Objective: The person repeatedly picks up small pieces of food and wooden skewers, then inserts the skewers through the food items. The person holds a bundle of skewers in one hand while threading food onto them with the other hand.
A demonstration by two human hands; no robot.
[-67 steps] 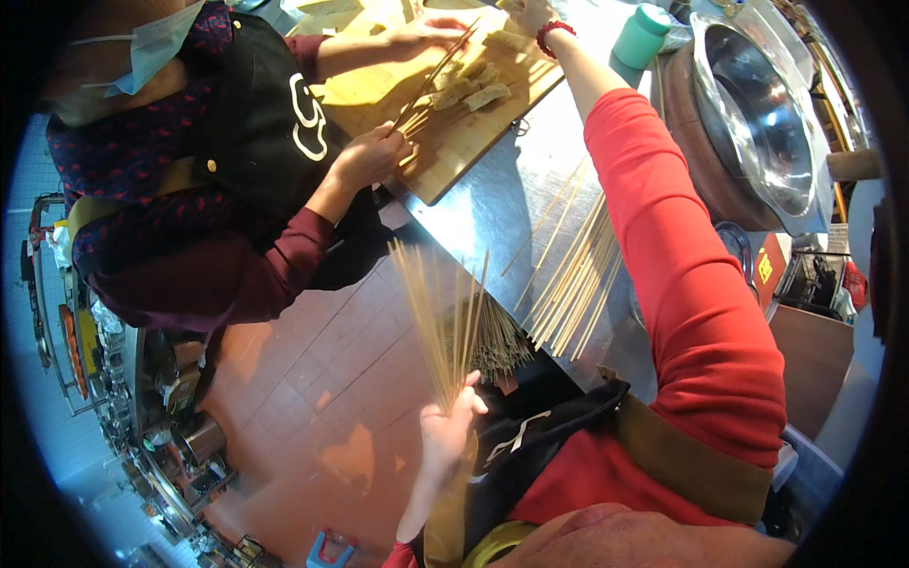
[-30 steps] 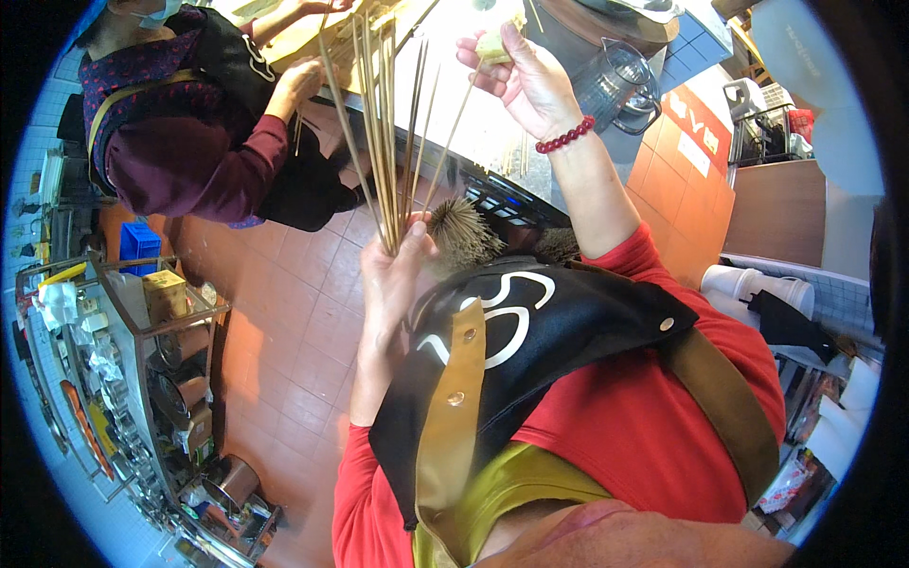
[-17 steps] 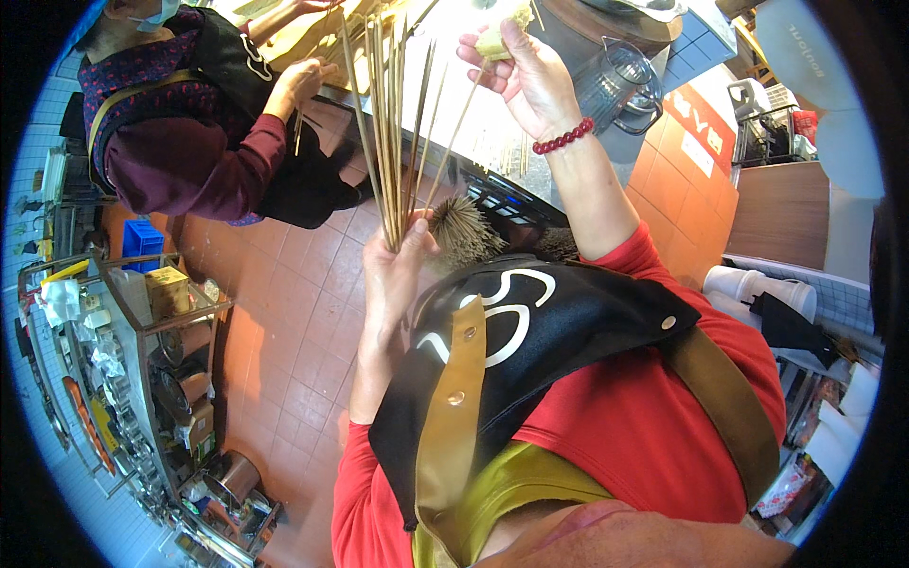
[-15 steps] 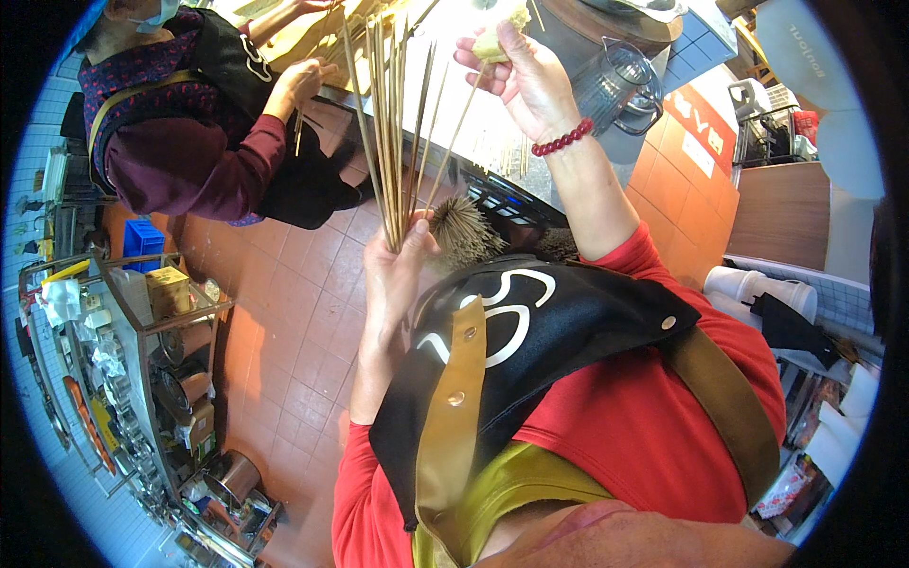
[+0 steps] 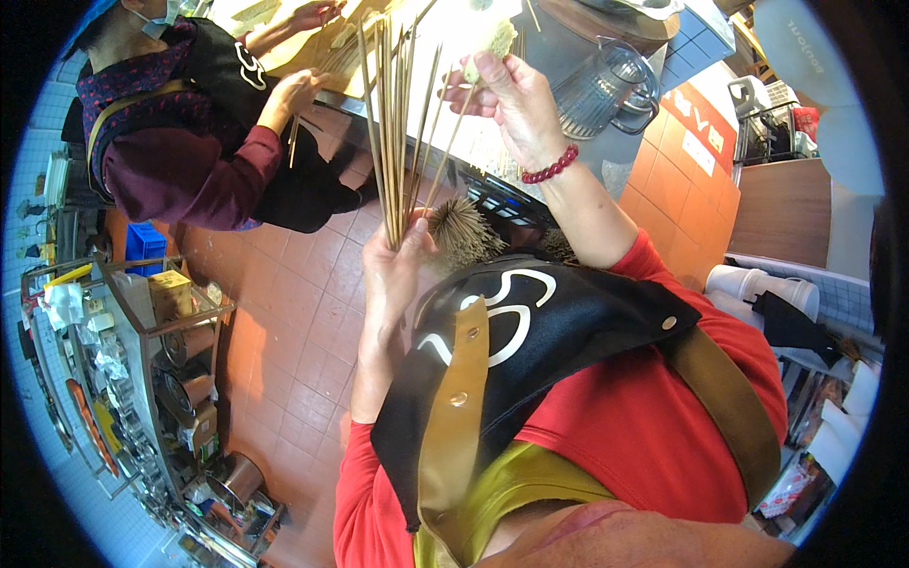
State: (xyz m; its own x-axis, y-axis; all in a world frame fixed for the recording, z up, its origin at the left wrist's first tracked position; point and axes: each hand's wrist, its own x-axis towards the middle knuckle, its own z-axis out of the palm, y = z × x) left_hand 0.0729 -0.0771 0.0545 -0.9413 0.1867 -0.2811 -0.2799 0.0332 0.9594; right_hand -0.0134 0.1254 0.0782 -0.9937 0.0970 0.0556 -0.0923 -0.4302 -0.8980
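Observation:
My left hand (image 5: 393,263) is closed around the lower ends of several long wooden skewers (image 5: 388,142), which fan upward over the table's near edge. Higher up and to the right, my right hand (image 5: 523,106) pinches a pale yellow-green piece of food (image 5: 496,43), whose exact kind I cannot make out. One skewer slants from the left hand up to the right fingers, its tip meeting or hidden behind the piece. A red bead bracelet circles my right wrist. Below the table edge, a thick bundle of skewers (image 5: 464,232) stands close by the left hand.
A clear jug (image 5: 611,90) stands on the counter at right. At the left, a co-worker in a dark apron (image 5: 204,133) handles thin sticks at the same table. A metal rack (image 5: 151,327) loaded with pots stands on the tiled floor (image 5: 284,350). A black crate (image 5: 502,201) sits under the table.
My right hand has moved slightly down and left with the food piece, and its wrist has turned. The left hand and skewers have barely shifted.

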